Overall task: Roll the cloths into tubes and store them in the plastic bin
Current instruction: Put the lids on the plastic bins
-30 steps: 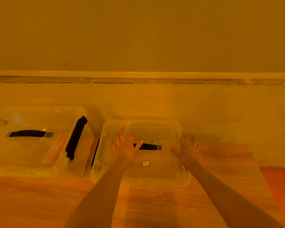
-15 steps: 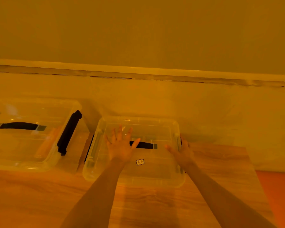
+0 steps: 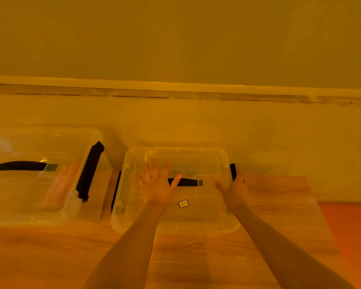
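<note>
Plastic bin [image 3: 198,224] with its clear lid on sits on the wooden table [image 3: 186,257], straight ahead of the person, its near edge closest to the bare forearms that reach in from below. A small label [image 3: 183,203] is stuck on the lid toward the near side. The left hand [image 3: 157,187] lies flat on the lid with fingers straight and spread wide, thumb pointing toward the black lid handle [image 3: 188,182] that runs across the middle of the lid; it holds nothing. The right hand [image 3: 234,189] rests at the bin's right edge, thumb on top of the lid and fingers over the side by the black right latch [image 3: 233,171]; whether those fingers curl round the rim or latch cannot be told, since they are hidden behind the hand. A black left latch [image 3: 115,190] shows along the bin's left side.

To the left, just beside it, a second clear bin [image 3: 29,215] stands with its lid on, a black handle [image 3: 19,165] across the top and a black latch [image 3: 90,171] on its right side. Pale rolled shapes [image 3: 59,186] show dimly through its plastic; what they are cannot be made out. Beyond both bins a pale wall [image 3: 196,126] rises, crossed by a light ledge [image 3: 175,88].
</note>
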